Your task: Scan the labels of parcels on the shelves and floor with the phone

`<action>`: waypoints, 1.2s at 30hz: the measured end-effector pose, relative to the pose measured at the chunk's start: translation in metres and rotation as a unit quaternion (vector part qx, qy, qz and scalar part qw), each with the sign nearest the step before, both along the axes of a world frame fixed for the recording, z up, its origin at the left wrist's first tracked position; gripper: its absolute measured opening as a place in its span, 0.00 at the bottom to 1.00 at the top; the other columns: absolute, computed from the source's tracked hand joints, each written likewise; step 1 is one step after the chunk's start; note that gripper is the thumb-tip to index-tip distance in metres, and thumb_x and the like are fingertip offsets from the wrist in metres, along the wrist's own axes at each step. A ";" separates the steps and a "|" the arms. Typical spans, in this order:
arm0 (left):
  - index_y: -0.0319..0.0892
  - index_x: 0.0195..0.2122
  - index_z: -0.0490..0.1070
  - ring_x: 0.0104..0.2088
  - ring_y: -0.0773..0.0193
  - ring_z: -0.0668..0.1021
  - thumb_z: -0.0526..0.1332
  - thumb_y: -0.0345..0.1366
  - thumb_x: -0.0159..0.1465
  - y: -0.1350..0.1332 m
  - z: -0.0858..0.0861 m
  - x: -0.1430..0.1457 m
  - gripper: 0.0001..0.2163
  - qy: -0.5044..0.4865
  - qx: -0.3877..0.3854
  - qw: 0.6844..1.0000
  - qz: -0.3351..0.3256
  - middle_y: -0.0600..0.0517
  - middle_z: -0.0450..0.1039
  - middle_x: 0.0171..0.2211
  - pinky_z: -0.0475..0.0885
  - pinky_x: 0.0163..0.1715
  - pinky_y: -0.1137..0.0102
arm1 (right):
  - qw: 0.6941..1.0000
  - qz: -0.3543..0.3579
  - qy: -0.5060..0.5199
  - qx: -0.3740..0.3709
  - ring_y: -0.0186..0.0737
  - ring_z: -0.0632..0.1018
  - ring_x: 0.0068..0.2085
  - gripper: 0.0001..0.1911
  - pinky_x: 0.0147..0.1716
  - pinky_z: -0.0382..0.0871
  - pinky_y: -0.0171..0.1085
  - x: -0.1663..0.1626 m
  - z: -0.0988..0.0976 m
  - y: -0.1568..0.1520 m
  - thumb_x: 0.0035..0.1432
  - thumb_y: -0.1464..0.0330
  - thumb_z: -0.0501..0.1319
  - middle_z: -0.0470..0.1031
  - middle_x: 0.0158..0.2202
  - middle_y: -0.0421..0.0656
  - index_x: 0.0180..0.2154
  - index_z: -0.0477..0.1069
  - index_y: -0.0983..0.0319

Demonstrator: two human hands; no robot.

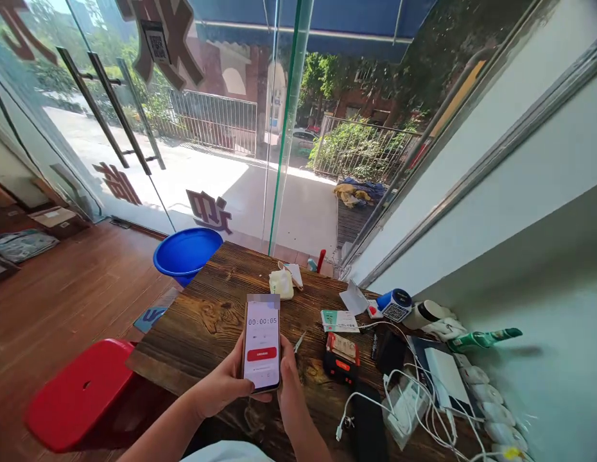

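Observation:
A smartphone [261, 337] is held upright above the near edge of the dark wooden table [207, 321]. Its lit screen shows a timer at 00:00:05 with a red button below. My left hand [226, 378] grips the phone's left side, the thumb lying at its lower left corner. My right hand [289, 385] wraps the right side, and some of its fingers are hidden behind the phone. Just right of the phone, a thin pointed blade-like item [300, 341] lies on the table. Beyond the phone sits a pale yellow tissue pack [281, 283].
A black and orange tool battery [341, 357], a card [339, 321], white cables [423, 410] and a green bottle [486, 338] crowd the table's right side. At left stand a red stool [81, 394] and a blue bin [187, 251]. Glass doors rise beyond the table.

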State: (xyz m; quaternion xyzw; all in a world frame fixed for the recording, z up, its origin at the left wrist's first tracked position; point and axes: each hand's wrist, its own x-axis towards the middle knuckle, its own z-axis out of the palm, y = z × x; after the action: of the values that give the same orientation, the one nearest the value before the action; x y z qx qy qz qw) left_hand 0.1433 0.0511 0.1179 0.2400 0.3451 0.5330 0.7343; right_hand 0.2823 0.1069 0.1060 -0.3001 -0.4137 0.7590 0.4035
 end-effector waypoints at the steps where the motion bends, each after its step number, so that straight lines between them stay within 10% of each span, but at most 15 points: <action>1: 0.59 0.67 0.25 0.55 0.46 0.73 0.62 0.22 0.50 -0.004 0.000 0.003 0.54 -0.004 0.005 1.000 0.015 0.46 0.64 0.61 0.75 0.42 0.60 | 1.000 0.004 -0.007 -0.004 0.49 0.77 0.47 0.35 0.45 0.72 0.45 -0.001 -0.001 0.001 0.51 0.41 0.59 0.77 0.48 0.46 0.52 0.65 0.56; 8: 0.59 0.66 0.24 0.50 0.50 0.75 0.57 0.24 0.47 -0.029 -0.009 0.003 0.53 -0.082 -0.008 0.986 0.147 0.48 0.69 0.57 0.75 0.39 0.60 | 0.996 0.048 -0.071 -0.005 0.44 0.79 0.31 0.29 0.30 0.73 0.39 -0.027 -0.001 -0.004 0.49 0.45 0.63 0.80 0.36 0.43 0.45 0.69 0.58; 16: 0.52 0.68 0.34 0.56 0.53 0.71 0.57 0.23 0.47 -0.071 -0.003 -0.034 0.48 -0.091 0.033 0.971 0.220 0.49 0.69 0.57 0.68 0.53 0.60 | 0.987 0.037 -0.151 0.042 0.48 0.78 0.37 0.29 0.39 0.72 0.42 -0.078 0.013 -0.040 0.41 0.50 0.70 0.80 0.36 0.45 0.42 0.72 0.61; 21: 0.54 0.68 0.31 0.54 0.50 0.71 0.58 0.28 0.50 -0.108 0.003 -0.083 0.48 -0.083 0.056 0.966 0.239 0.46 0.67 0.58 0.73 0.43 0.60 | 0.990 0.028 -0.138 0.024 0.52 0.77 0.45 0.30 0.44 0.71 0.44 -0.136 0.005 -0.072 0.43 0.46 0.64 0.79 0.42 0.47 0.42 0.73 0.61; 36: 0.53 0.68 0.44 0.48 0.49 0.75 0.61 0.34 0.55 -0.311 0.015 -0.232 0.40 -0.082 0.052 0.882 0.461 0.45 0.70 0.55 0.74 0.38 0.61 | 0.948 0.309 -0.070 0.028 0.47 0.78 0.36 0.25 0.37 0.73 0.40 -0.339 0.028 -0.247 0.44 0.50 0.67 0.81 0.35 0.43 0.38 0.75 0.61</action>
State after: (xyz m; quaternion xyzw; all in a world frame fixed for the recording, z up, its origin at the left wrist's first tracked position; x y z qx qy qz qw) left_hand -0.0890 -0.2603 0.1324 0.0470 0.3276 0.8462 0.4176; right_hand -0.0563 -0.1405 0.1341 -0.1989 -0.5342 0.8117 0.1273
